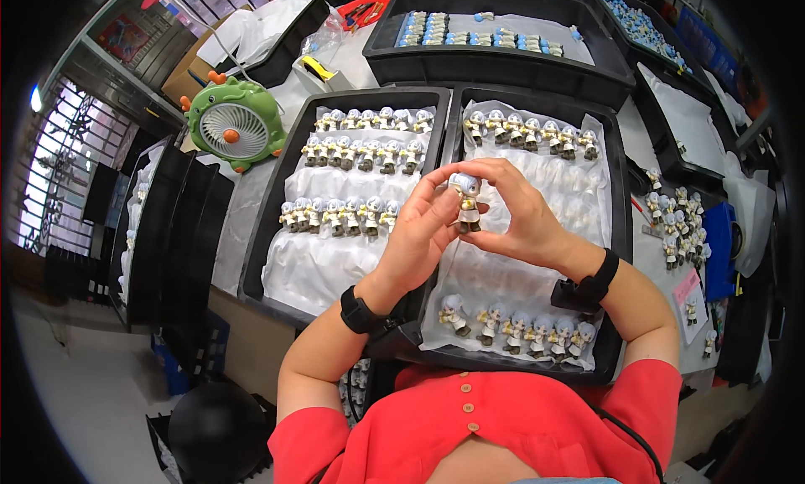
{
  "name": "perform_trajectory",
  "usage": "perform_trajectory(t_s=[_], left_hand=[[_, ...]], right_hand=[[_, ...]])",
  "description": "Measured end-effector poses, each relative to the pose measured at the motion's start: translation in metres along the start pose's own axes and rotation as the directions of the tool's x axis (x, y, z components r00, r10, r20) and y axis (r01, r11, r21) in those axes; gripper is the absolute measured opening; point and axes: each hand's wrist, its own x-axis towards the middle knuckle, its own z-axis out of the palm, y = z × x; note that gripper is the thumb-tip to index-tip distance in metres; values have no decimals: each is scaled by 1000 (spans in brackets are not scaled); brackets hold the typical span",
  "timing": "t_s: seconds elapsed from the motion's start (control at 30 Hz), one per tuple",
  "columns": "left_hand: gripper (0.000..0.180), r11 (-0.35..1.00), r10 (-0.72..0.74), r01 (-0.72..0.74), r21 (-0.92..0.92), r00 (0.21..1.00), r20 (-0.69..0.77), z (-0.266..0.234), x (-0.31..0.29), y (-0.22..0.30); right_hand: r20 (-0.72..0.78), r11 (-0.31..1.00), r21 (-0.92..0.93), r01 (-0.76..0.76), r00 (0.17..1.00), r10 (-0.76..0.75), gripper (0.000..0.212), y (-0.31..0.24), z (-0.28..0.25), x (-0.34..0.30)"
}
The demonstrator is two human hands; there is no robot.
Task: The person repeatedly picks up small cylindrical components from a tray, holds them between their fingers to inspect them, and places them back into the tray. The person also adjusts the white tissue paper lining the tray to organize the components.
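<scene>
Between both hands, above the inner rims of two black trays, a small figurine with pale blue-grey hair and a white outfit is held upright. My left hand closes on it from the left, fingers near its head. My right hand curls round from the right, fingertips at its head and base. In the left tray, similar figurines stand in rows on white sheeting. The right tray has a row of figurines at its far end and another row at its near end.
A green fan stands left of the trays. Behind them is a black bin of blue-and-white parts. At right, many loose figurines lie near a blue box. Stacked black trays stand far left.
</scene>
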Motion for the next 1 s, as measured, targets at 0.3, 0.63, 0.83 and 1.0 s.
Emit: perform_trajectory(t_s=[0.3,0.63,0.83,1.0], left_hand=[[54,992,56,-56,115,998,2,2,0,1],[43,1000,-4,4,-5,999,48,-2,0,2],[43,999,-37,37,-5,999,-3,-4,1,-9],[52,999,-36,33,28,993,113,-2,2,-6]], right_hand=[[-15,994,90,-65,998,67,78,-1,1,-4],[-77,992,93,-87,993,94,78,-1,1,-4],[-46,998,23,63,997,-62,81,1,2,-4],[-31,998,39,47,998,-46,85,0,0,-4]])
